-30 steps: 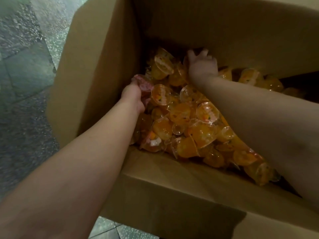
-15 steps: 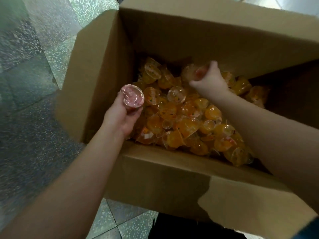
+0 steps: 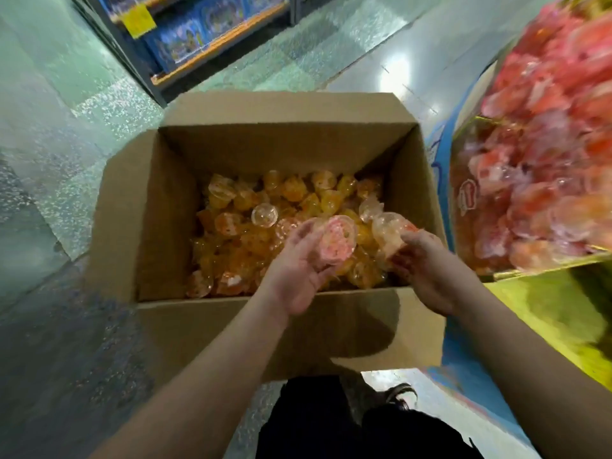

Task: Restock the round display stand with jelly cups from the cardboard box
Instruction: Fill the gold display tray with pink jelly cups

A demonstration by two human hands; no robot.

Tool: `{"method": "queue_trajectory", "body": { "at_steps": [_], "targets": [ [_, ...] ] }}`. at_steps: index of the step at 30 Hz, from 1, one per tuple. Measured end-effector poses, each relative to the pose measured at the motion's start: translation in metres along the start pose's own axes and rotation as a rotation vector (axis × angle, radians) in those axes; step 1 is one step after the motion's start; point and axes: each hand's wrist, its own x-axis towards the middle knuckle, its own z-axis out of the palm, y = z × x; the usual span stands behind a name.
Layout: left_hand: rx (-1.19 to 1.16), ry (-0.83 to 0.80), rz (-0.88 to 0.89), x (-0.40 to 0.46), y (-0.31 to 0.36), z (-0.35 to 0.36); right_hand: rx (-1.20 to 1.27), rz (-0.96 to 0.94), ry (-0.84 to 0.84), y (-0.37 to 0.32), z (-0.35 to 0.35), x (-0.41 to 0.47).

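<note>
Both hands came up out of the brown cardboard box (image 3: pixel 165 207), left hand (image 3: pixel 298 276) and right hand (image 3: pixel 427 270) each gripping a pink jelly cup (image 3: pixel 336 238), stand's red-cup bin (image 3: pixel 530 160) by the box's right edge already pretty full, orange cups (image 3: pixel 265 226) still heaped inside.

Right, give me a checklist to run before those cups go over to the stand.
1. Left hand holds a pink jelly cup: ok.
2. Right hand holds cups: ok; how many, cannot tell, blurred.
3. Both hands lifted above the orange cups in the cardboard box: ok.
4. Display stand is in view at the right, beside the box: ok.
5. Room left among the red cups on the stand: cannot tell.
</note>
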Motion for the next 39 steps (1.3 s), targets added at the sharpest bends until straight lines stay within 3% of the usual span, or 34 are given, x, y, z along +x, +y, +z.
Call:
{"method": "queue_trajectory", "body": {
  "at_steps": [4,8,16,19,23,28,32,39],
  "targets": [
    [0.070,-0.162,-0.117,-0.012,-0.024,0.077,0.310,-0.079,0.054,-0.002,-0.066,-0.049],
    [0.240,-0.311,-0.175,-0.022,-0.068,0.148,0.439,-0.134,0.084,0.001,-0.139,-0.105],
    [0.375,-0.611,-0.311,-0.048,-0.213,0.284,0.871,-0.343,0.105,0.048,-0.310,-0.203],
    [0.322,-0.625,-0.420,-0.067,-0.272,0.330,0.878,-0.382,0.102,0.074,-0.377,-0.233],
    [0.315,-0.530,-0.457,-0.086,-0.347,0.379,0.949,-0.410,0.152,0.106,-0.453,-0.257],
    [0.454,-0.481,-0.487,-0.093,-0.415,0.422,1.015,-0.419,0.107,0.133,-0.511,-0.277],
    [0.697,-0.525,-0.393,-0.087,-0.452,0.440,1.030,-0.423,0.141,0.145,-0.533,-0.284],
    [1.243,-0.620,0.024,-0.060,-0.497,0.453,0.818,-0.422,0.478,0.160,-0.578,-0.273]
  ]
}}
